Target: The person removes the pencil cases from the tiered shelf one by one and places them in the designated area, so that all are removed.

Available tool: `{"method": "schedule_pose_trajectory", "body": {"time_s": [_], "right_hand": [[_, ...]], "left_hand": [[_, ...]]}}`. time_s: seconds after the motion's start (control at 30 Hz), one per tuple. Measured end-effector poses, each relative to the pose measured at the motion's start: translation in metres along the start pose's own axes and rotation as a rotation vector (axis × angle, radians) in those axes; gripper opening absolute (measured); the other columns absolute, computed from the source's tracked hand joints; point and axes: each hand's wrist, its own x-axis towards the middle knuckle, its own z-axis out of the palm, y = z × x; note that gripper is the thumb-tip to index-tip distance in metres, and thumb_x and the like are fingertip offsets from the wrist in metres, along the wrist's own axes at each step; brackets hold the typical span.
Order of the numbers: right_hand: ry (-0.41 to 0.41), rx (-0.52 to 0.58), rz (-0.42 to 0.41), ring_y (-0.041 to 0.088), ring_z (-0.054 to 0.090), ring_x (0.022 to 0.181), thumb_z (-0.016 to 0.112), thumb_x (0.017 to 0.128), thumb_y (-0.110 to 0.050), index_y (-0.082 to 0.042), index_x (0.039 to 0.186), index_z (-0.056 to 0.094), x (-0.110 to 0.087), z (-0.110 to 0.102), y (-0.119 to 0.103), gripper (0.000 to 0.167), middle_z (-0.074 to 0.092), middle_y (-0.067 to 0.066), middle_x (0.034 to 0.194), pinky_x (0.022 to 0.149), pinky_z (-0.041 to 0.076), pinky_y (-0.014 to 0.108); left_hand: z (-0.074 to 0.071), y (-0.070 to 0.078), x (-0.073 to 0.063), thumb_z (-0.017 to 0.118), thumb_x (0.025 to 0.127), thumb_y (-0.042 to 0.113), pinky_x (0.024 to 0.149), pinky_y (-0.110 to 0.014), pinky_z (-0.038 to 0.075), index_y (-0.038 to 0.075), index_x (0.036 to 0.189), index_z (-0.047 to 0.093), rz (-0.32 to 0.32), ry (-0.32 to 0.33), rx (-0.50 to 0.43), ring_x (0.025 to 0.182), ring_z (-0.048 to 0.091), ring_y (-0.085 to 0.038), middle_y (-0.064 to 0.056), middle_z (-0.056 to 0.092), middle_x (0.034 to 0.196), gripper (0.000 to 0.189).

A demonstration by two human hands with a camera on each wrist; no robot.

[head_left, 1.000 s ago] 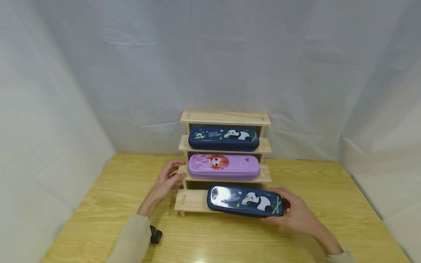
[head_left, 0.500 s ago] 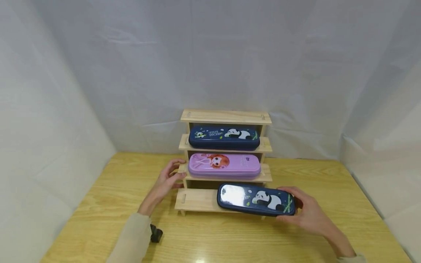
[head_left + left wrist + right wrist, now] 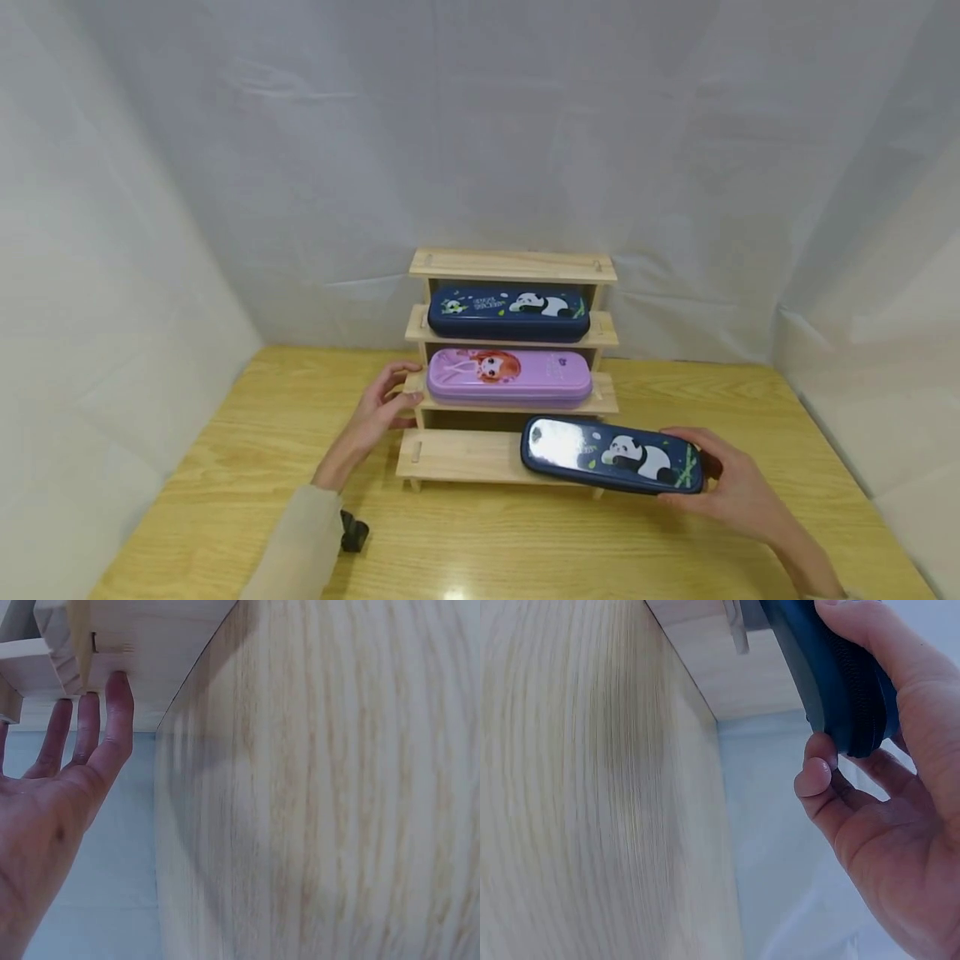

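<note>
My right hand (image 3: pixel 742 492) grips the right end of a dark blue panda pencil case (image 3: pixel 637 462), thumb on one side and fingers on the other. The case tilts slightly and overlaps the right part of the wooden rack's bottom shelf (image 3: pixel 465 457), sticking out past its end. In the right wrist view its zipped edge (image 3: pixel 851 690) sits between thumb and fingers. My left hand (image 3: pixel 378 408) touches the left end of the shelf above; in the left wrist view its fairly straight fingers (image 3: pixel 116 712) rest their tips on the rack's side.
A second blue panda pencil case (image 3: pixel 510 314) lies on the upper shelf, and a pink pencil case (image 3: pixel 510 379) with a girl's picture lies below it. A small black object (image 3: pixel 354 532) is by my left sleeve. White sheeting (image 3: pixel 525 125) stands behind the wooden table (image 3: pixel 262 467).
My right hand has drawn the blue panda pencil case to the right, baring more of the bottom shelf. My left hand stays at the rack's left side.
</note>
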Motion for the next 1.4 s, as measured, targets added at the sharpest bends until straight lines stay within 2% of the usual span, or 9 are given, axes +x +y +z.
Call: {"method": "schedule_pose_trajectory", "body": {"time_s": [0.23,0.33,0.4,0.47,0.63,0.9,1.13,1.4], "right_hand": [[0.031,-0.009,-0.043,-0.003,0.057,0.098,0.095,0.071,-0.022,-0.012,0.135,0.06,-0.008,-0.008,0.011,0.073,0.063,0.011,0.129,0.08,0.056,0.016],[0.047,-0.007,-0.056,-0.004,0.058,0.098,0.096,0.069,-0.02,-0.012,0.135,0.061,-0.011,-0.01,0.015,0.075,0.062,0.003,0.127,0.079,0.057,0.016],[0.05,-0.007,-0.042,-0.004,0.058,0.098,0.096,0.069,-0.019,-0.013,0.136,0.06,-0.014,-0.013,0.018,0.076,0.061,-0.005,0.126,0.078,0.057,0.017],[0.042,-0.013,-0.012,-0.005,0.057,0.099,0.095,0.071,-0.02,-0.014,0.137,0.059,-0.017,-0.016,0.02,0.076,0.059,-0.007,0.127,0.078,0.057,0.017],[0.003,-0.022,0.055,-0.003,0.055,0.099,0.092,0.075,-0.021,-0.015,0.142,0.055,-0.023,-0.024,0.026,0.077,0.055,0.004,0.132,0.077,0.057,0.019],[0.002,0.016,0.06,-0.005,0.054,0.1,0.09,0.077,-0.014,-0.013,0.144,0.053,-0.029,-0.033,0.035,0.076,0.045,-0.03,0.127,0.076,0.057,0.02],[-0.007,0.028,0.084,-0.004,0.054,0.1,0.086,0.081,-0.012,-0.013,0.145,0.051,-0.036,-0.043,0.041,0.073,0.044,-0.029,0.127,0.075,0.058,0.019],[0.052,0.021,0.08,-0.009,0.054,0.099,0.086,0.08,-0.007,-0.01,0.146,0.051,-0.046,-0.052,0.048,0.075,0.045,-0.033,0.125,0.074,0.057,0.017]], "left_hand": [[-0.001,-0.001,0.0,0.06,0.099,0.014,0.085,-0.048,0.062,0.008,0.144,0.044,0.007,-0.006,0.002,0.103,0.06,-0.017,-0.024,0.047,0.142,0.048],[-0.001,-0.001,-0.001,0.06,0.099,0.013,0.085,-0.048,0.062,0.008,0.144,0.044,0.007,-0.006,0.001,0.104,0.06,-0.017,-0.024,0.047,0.141,0.048],[-0.001,-0.001,-0.001,0.06,0.099,0.014,0.085,-0.048,0.062,0.008,0.144,0.044,0.006,-0.006,0.001,0.104,0.06,-0.017,-0.024,0.047,0.141,0.048],[-0.001,-0.001,0.0,0.06,0.1,0.014,0.085,-0.048,0.062,0.009,0.144,0.044,0.006,-0.006,0.001,0.105,0.06,-0.017,-0.023,0.048,0.141,0.048],[0.001,-0.001,0.001,0.06,0.099,0.015,0.084,-0.047,0.062,0.01,0.144,0.044,0.007,-0.009,0.001,0.105,0.06,-0.018,-0.023,0.048,0.141,0.048],[0.001,-0.001,0.001,0.06,0.099,0.014,0.084,-0.047,0.062,0.011,0.144,0.045,0.001,-0.005,0.001,0.103,0.06,-0.017,-0.023,0.048,0.141,0.047],[0.0,0.0,0.001,0.06,0.099,0.014,0.084,-0.047,0.062,0.01,0.144,0.045,0.006,-0.006,-0.002,0.104,0.06,-0.017,-0.023,0.048,0.14,0.047],[0.0,-0.001,0.001,0.06,0.099,0.012,0.084,-0.049,0.062,0.009,0.144,0.044,0.011,-0.001,-0.006,0.103,0.06,-0.017,-0.023,0.048,0.14,0.047]]}}
